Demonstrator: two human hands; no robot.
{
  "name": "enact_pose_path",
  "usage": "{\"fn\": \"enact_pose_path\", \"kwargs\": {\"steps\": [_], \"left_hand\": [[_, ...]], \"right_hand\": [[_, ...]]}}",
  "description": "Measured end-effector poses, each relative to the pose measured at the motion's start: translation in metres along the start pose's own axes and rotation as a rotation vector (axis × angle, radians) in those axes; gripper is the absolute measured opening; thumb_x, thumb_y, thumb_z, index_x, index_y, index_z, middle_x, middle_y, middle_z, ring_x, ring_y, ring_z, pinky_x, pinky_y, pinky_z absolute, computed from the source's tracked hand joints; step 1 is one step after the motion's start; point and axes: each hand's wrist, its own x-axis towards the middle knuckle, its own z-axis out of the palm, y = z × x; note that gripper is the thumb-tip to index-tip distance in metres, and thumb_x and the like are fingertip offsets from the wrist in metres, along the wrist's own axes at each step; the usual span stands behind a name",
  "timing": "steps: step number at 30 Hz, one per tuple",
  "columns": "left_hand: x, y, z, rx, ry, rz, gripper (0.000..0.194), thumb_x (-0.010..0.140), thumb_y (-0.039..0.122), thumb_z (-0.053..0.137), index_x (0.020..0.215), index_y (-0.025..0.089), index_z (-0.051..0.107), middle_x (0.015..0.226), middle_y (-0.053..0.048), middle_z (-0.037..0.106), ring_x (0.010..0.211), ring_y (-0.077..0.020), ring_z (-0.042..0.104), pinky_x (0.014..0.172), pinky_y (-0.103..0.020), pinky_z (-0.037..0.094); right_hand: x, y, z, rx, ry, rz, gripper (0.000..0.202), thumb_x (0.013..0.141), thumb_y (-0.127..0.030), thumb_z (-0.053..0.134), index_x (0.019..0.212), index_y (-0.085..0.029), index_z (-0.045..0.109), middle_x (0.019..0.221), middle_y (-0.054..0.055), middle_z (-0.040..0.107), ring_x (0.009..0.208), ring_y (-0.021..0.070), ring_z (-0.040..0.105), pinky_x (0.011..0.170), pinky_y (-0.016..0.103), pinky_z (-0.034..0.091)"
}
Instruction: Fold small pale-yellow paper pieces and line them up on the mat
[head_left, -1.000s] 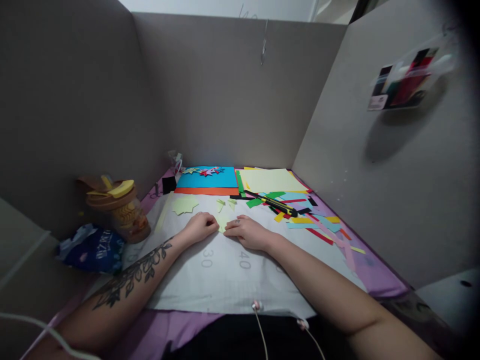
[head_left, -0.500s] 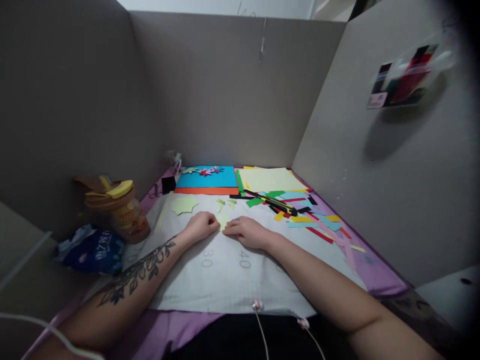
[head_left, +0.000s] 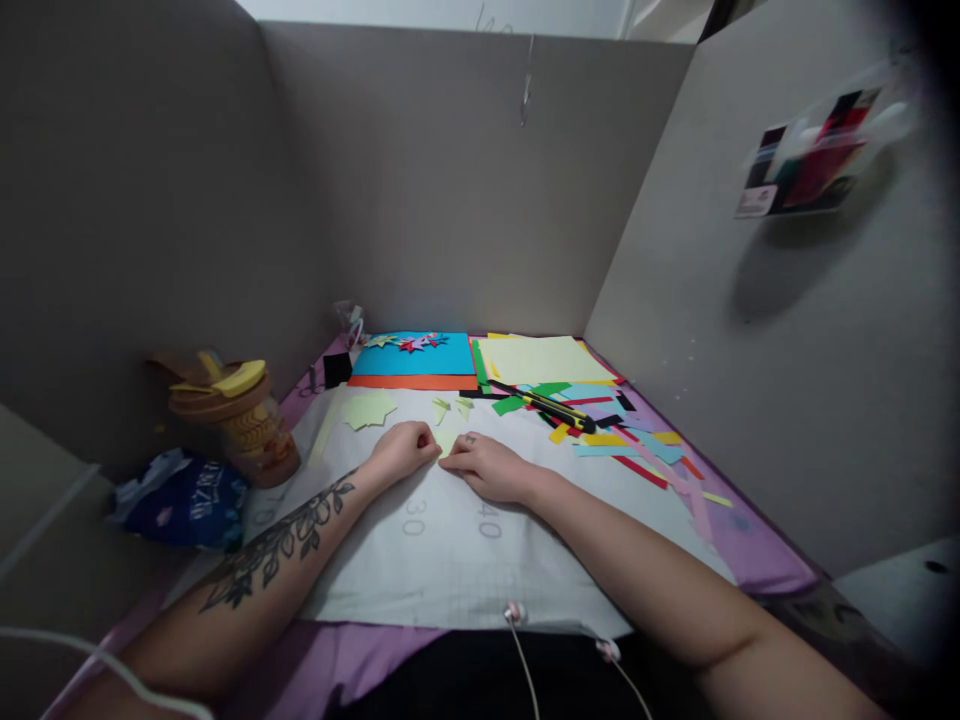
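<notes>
Between my hands a small pale green paper piece lies on the white sheet. My left hand has its fingers curled in, pinching the left edge of that piece. From the right, my right hand holds its fingertips together on the paper's lower edge, close to the left fingertips. Just beyond sit two small folded green pieces, one on the left and one on the right. A larger pale green zigzag-edged shape rests beyond my left hand.
A yellow-black cutter lies among coloured strips at the right. Blue paper with small stars and a pale paper stack are at the back. A brown cup and blue packet stand left; grey panels enclose the table.
My right fingertips have shifted slightly left, closer to my left hand, and more of the green piece's upper part shows. The other things have stayed in place.
</notes>
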Motion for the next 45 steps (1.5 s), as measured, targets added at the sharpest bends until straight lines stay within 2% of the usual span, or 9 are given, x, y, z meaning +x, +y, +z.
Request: {"fn": "enact_pose_path", "kwargs": {"steps": [14,18,22,26,29,32,36,40,45], "left_hand": [[0.002,-0.015,-0.003,-0.169,0.078,0.042,0.028,0.083,0.026,0.034,0.084,0.017,0.061,0.08,-0.004,0.065,0.073,-0.0173,0.057,0.066,-0.027,0.041],[-0.002,-0.015,-0.003,-0.127,0.057,0.076,0.02,0.08,0.028,0.043,0.084,0.018,0.06,0.081,-0.003,0.064,0.074,-0.0176,0.057,0.066,-0.027,0.041],[-0.003,-0.017,0.0,-0.076,0.053,0.103,0.015,0.074,0.026,0.051,0.084,0.018,0.059,0.08,-0.003,0.063,0.071,-0.0168,0.056,0.062,-0.025,0.04],[-0.003,-0.02,0.003,-0.089,0.046,0.111,0.015,0.074,0.025,0.052,0.085,0.018,0.06,0.081,-0.004,0.063,0.073,-0.0169,0.056,0.063,-0.025,0.04],[-0.005,-0.018,0.001,-0.119,0.072,0.105,0.016,0.076,0.024,0.05,0.085,0.018,0.061,0.082,-0.004,0.063,0.075,-0.0173,0.056,0.066,-0.026,0.042],[-0.01,-0.01,-0.004,-0.202,0.207,0.157,0.021,0.083,0.027,0.043,0.086,0.017,0.062,0.087,-0.006,0.063,0.084,-0.0182,0.056,0.075,-0.028,0.042],[-0.017,0.008,-0.007,-0.419,0.268,0.167,0.026,0.087,0.032,0.041,0.093,0.018,0.062,0.097,-0.007,0.064,0.088,-0.0172,0.057,0.076,-0.027,0.044],[-0.022,0.024,0.0,-0.635,0.122,0.144,0.021,0.081,0.032,0.051,0.093,0.016,0.056,0.086,-0.004,0.062,0.076,-0.0141,0.057,0.067,-0.024,0.045],[-0.025,0.031,0.002,-0.66,0.128,0.117,0.011,0.073,0.025,0.056,0.076,0.017,0.049,0.068,0.003,0.052,0.059,-0.0086,0.047,0.053,-0.019,0.038]], "right_hand": [[0.025,-0.008,0.011,-0.112,-0.079,0.156,0.044,0.085,-0.045,0.05,0.127,-0.032,0.05,0.098,0.009,0.052,0.093,0.0244,0.043,0.081,0.041,0.036],[0.012,0.005,-0.002,0.094,0.038,0.086,0.038,0.086,-0.031,0.051,0.122,-0.019,0.053,0.096,0.008,0.059,0.092,0.0198,0.049,0.084,0.036,0.04],[-0.007,0.02,-0.018,0.09,0.111,-0.029,0.017,0.084,-0.026,0.053,0.085,-0.02,0.069,0.11,0.008,0.061,0.111,0.0233,0.046,0.096,0.04,0.035],[-0.012,0.023,-0.022,-0.007,0.006,-0.067,0.019,0.081,-0.023,0.055,0.094,-0.023,0.069,0.127,0.005,0.054,0.131,0.0289,0.028,0.101,0.049,0.029],[-0.007,0.021,-0.018,0.019,-0.017,-0.093,0.026,0.08,-0.017,0.052,0.101,-0.022,0.067,0.123,0.005,0.059,0.131,0.0273,0.031,0.101,0.05,0.029],[-0.002,0.017,-0.015,0.187,0.156,-0.067,0.021,0.081,-0.016,0.05,0.092,-0.021,0.068,0.106,0.006,0.067,0.115,0.0233,0.051,0.097,0.045,0.036],[0.001,0.009,-0.015,0.496,0.458,0.192,0.007,0.076,-0.02,0.055,0.072,-0.018,0.061,0.077,0.004,0.065,0.075,0.0164,0.061,0.073,0.032,0.048],[0.005,0.0,-0.011,0.678,0.481,0.309,0.01,0.07,-0.018,0.058,0.079,-0.018,0.054,0.074,-0.001,0.057,0.067,0.013,0.056,0.063,0.026,0.046],[0.009,-0.006,-0.007,0.689,0.474,0.318,0.025,0.072,-0.019,0.057,0.097,-0.019,0.055,0.081,0.0,0.058,0.077,0.0146,0.058,0.073,0.029,0.046]]}}
